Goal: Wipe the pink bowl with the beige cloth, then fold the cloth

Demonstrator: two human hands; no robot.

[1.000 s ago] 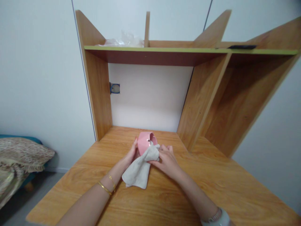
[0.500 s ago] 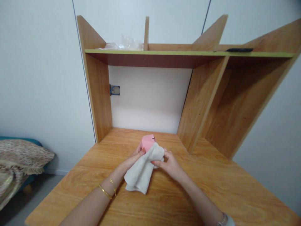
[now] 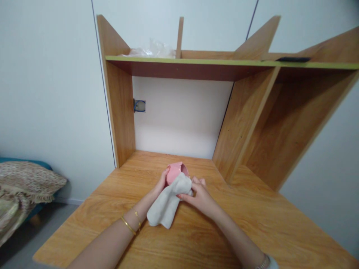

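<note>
A pink hollow container (image 3: 174, 173), cup-like with a notch in its rim, is tilted so its opening faces right. My left hand (image 3: 162, 179) is closed around its left side, thumb on top. A pale grey cloth (image 3: 167, 204) drapes from the container's opening down toward the desk. My right hand (image 3: 196, 192) pinches the cloth's upper right part, close to the container's rim. The cloth hides the lower part of the container and some of the left fingers.
Under my hands lies a wooden desk (image 3: 112, 209), with a wooden shelf unit (image 3: 196, 62) at its back. On the shelf are a clear plastic bag (image 3: 154, 50) and a flat black object (image 3: 293, 59). A fringed blanket (image 3: 28, 183) lies at left beyond the desk.
The pink container has turned, so its opening shows more on the right. My left thumb has moved up along it. The cloth and right hand have shifted slightly left.
</note>
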